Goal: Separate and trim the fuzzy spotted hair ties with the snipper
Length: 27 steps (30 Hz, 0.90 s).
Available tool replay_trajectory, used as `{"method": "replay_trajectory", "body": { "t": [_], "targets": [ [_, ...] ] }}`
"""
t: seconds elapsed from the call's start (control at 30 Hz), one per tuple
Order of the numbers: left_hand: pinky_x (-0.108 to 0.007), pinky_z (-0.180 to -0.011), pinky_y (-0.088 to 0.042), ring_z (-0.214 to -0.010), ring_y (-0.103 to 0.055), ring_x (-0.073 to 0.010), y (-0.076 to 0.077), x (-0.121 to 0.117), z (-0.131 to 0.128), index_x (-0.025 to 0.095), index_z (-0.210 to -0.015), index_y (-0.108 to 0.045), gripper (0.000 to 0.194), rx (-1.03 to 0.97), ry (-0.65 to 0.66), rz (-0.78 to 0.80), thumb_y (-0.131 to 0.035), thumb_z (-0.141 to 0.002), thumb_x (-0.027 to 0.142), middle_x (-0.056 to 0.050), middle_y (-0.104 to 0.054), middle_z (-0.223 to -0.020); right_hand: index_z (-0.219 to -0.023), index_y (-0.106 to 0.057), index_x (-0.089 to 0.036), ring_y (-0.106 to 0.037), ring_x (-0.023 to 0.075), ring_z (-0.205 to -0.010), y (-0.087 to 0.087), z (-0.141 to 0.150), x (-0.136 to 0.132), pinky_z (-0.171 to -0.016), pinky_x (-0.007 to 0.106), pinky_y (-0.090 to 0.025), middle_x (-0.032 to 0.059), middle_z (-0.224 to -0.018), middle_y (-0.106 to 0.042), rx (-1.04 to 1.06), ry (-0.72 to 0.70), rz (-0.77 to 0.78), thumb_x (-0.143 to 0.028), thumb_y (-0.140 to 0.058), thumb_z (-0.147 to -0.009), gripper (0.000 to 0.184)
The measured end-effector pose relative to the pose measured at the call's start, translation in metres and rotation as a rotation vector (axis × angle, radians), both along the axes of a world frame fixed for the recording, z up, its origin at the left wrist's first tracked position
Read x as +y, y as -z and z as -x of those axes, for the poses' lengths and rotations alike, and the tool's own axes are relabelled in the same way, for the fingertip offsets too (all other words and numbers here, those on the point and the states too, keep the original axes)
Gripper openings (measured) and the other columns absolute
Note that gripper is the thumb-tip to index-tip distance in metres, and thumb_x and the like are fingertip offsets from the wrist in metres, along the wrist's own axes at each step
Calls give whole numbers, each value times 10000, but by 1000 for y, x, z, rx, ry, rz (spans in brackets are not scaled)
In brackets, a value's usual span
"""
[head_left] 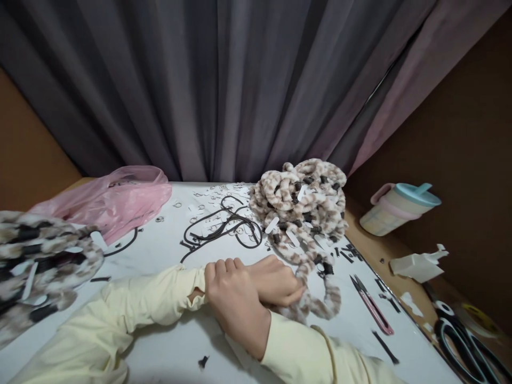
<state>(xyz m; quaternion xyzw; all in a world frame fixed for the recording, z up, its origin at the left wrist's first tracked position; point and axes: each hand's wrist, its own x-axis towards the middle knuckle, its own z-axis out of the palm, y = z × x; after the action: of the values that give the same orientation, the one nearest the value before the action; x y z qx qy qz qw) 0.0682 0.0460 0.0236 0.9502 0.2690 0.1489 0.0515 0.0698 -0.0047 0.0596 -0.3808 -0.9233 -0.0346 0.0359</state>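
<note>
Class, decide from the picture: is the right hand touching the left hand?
Touching: the head view shows the right hand clasped over the left hand near its wrist.

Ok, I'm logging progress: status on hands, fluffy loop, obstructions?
Right hand clasping left wrist. Left hand at fluffy loop, grip unclear. Dark cord lies beyond, apart.

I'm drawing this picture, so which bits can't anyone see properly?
In the head view:
Left hand: palm hidden beneath its own back; wrist mostly covered by the right hand.
Left fluffy pile: cut off by the left edge.
Black scissors: cut off by the right edge.
Pink bag's print: too small and creased to read.
</note>
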Motion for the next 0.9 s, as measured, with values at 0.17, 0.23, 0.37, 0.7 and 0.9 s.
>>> {"method": "replay_trajectory", "body": {
  "t": [0.17,0.23,0.37,0.7,0.9],
  "targets": [
    [-268,-433,-377,-446,-593,-193,-11,-10,0,113,-668,-627,236,158,25,-20,-466,-825,184,-111,-684,-599,-799,-530,-109,-601,230,-618,9,1,-1,-536,334,-458,114,-696,-613,-12,-51,42,-44,-484,-816,81],
    [-270,-436,-384,-458,-606,-199,-10,-12,1,114,-694,-634,217,174,1,-23,-472,-819,186,-108,-688,-600,-799,-532,-110,-602,226,-601,12,0,-1,-520,329,-456,104,-684,-616,-10,-67,58,-50,-499,-805,69],
    [-260,-424,-356,-436,-583,-175,-2,-12,3,131,-668,-619,224,149,-5,-40,-468,-822,192,-81,-684,-586,-809,-540,-106,-607,220,-591,16,-1,1,-500,320,-451,99,-679,-630,0,-106,89,-77,-528,-797,33],
    [-264,-547,-406,-638,-597,-142,29,-8,6,182,-615,-562,261,-47,341,-140,-488,-857,245,-15,-672,-671,-812,-544,-104,-598,205,-561,34,5,1,-489,311,-442,98,-673,-637,56,-106,137,-146,-592,-697,131],
    [-361,-900,-386,-1194,-453,-237,18,-7,8,165,-1029,-586,318,-433,249,-322,-450,-891,417,-102,-611,-1218,-816,-550,-96,-598,207,-572,32,4,0,-509,315,-445,116,-676,-630,68,-108,131,-163,-592,-692,147]
  ]
}}
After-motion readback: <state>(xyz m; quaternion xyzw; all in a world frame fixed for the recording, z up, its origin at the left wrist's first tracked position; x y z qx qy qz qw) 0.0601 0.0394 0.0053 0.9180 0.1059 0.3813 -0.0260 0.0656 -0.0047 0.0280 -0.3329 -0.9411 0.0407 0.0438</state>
